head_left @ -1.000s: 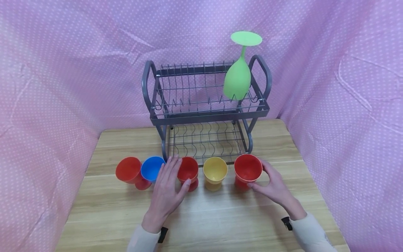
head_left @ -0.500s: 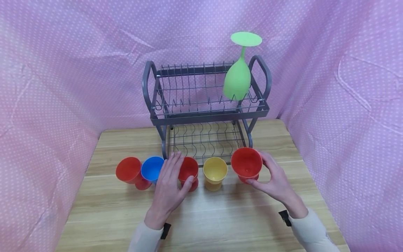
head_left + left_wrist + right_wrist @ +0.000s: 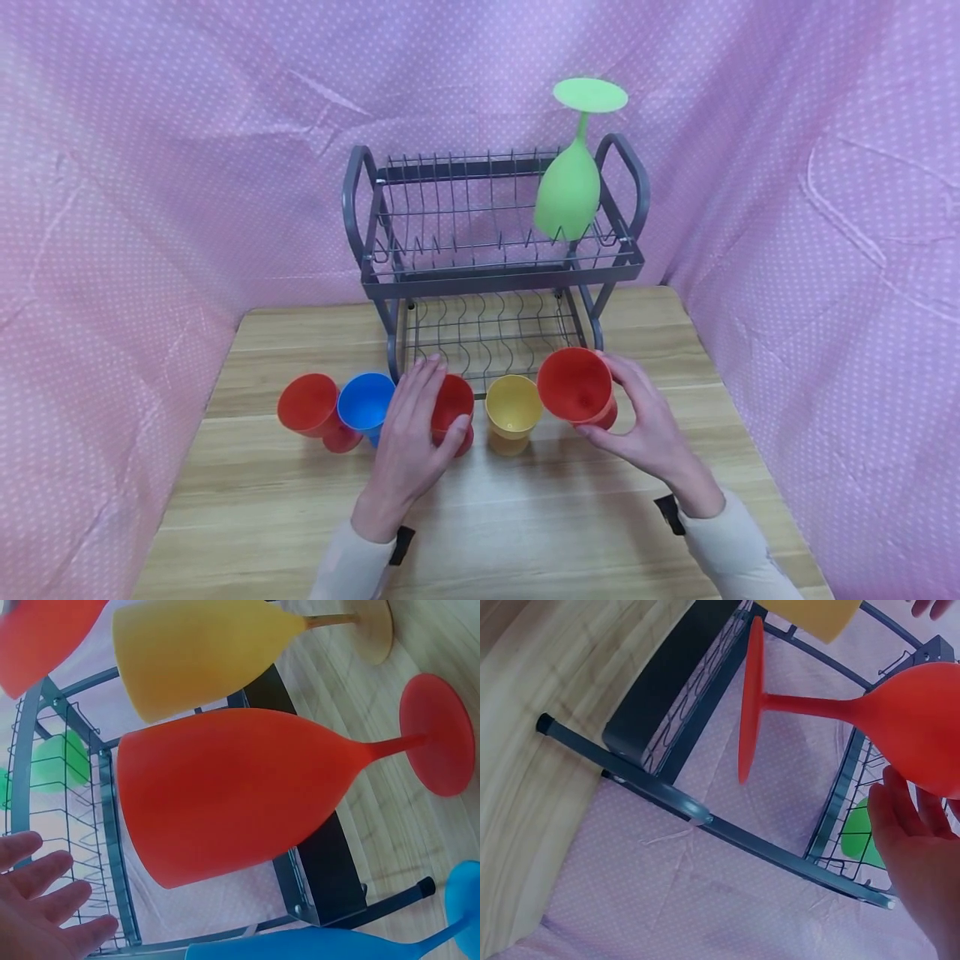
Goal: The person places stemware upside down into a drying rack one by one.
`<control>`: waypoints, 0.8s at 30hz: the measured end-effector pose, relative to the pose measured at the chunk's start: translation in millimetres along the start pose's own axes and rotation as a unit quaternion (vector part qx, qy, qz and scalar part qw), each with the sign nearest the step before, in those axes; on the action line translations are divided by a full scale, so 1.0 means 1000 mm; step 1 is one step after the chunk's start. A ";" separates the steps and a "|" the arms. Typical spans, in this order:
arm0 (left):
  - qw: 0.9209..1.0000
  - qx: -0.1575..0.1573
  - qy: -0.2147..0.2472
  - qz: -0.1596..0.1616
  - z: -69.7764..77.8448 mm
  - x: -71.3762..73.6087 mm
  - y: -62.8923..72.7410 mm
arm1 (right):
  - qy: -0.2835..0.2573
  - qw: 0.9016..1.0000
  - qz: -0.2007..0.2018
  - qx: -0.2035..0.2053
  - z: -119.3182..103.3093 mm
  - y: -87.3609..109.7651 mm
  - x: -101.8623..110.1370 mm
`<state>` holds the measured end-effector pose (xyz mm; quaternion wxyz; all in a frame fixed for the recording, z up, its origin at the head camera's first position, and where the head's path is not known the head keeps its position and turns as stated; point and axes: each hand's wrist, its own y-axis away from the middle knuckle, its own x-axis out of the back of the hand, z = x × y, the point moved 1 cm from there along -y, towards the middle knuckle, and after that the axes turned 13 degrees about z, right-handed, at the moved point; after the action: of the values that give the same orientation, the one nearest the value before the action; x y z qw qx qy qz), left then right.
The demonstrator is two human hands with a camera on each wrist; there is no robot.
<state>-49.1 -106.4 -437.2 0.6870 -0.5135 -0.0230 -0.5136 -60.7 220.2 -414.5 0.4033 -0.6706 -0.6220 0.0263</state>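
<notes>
Your right hand (image 3: pixel 649 427) grasped the rightmost red goblet (image 3: pixel 576 385), which needed clearance from the yellow goblet (image 3: pixel 513 410); left hand (image 3: pixel 409 440) unclenched, empty.

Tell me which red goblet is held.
The rightmost red goblet, in the right hand; the far-left red goblet and middle red goblet stand on the table.

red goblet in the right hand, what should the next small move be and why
Probably lift the red goblet a little higher with the right hand: its foot seems off the table, but it is upright, close beside the yellow goblet, and in front of the rack, where a green goblet rests upside down.
</notes>
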 end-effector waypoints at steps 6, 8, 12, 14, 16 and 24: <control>1.000 0.016 0.020 -0.005 0.003 0.000 -0.001 | 0.013 0.999 0.000 0.032 -0.007 -0.004 -0.005; 0.999 0.023 0.026 -0.007 0.004 0.000 -0.002 | 0.013 0.999 -0.006 0.034 -0.010 -0.005 -0.007; 0.998 0.039 0.045 -0.012 0.007 -0.001 -0.004 | 0.014 0.999 -0.021 0.031 -0.015 -0.008 -0.010; 0.997 0.047 0.059 -0.014 0.009 -0.001 -0.005 | 0.017 0.999 -0.026 0.033 -0.017 -0.009 -0.011; 0.996 0.057 0.069 -0.016 0.010 -0.001 -0.006 | 0.021 0.999 -0.030 0.037 -0.019 -0.010 -0.013; 0.985 0.109 0.130 -0.022 0.016 0.000 -0.008 | 0.029 0.997 -0.048 0.057 -0.030 -0.017 -0.023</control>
<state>-47.2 -94.0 -424.0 0.7245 -0.3641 -0.0007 -0.5853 -64.0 184.1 -395.3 0.4597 -0.6167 -0.6387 0.0229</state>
